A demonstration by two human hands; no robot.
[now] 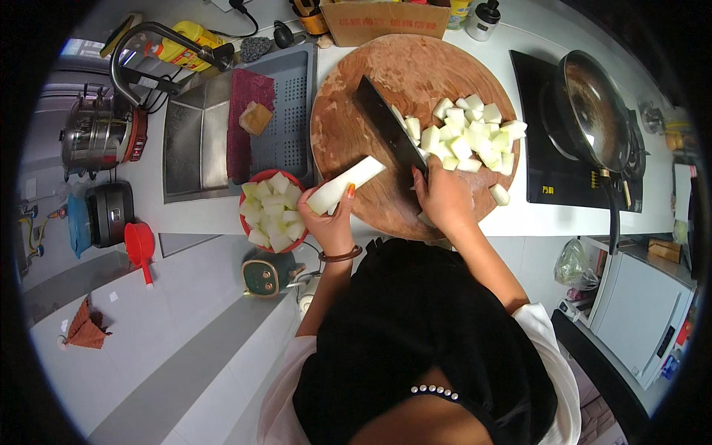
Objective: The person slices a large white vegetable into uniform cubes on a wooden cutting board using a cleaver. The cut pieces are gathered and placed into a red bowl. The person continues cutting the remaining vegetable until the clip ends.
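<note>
My left hand [328, 221] grips a long strip of pale gourd [347, 182], its far end tilted over the round wooden cutting board [347, 130]. In my right hand [443, 194] is a cleaver [392, 122], its dark blade slanting up and left across the board. Against the blade's right side lies a heap of cut gourd chunks [473, 133]. One loose chunk [499, 194] rests at the board's lower right edge. Just left of my left hand stands a red bowl [245, 219] filled with larger gourd pieces [272, 208].
A wok [592, 111] sits on the black induction cooktop [537, 183] to the right, its handle jutting past the counter edge. To the left are a steel sink [192, 139] and a grey draining tray [286, 128]. Behind the board stands a cardboard box [384, 25].
</note>
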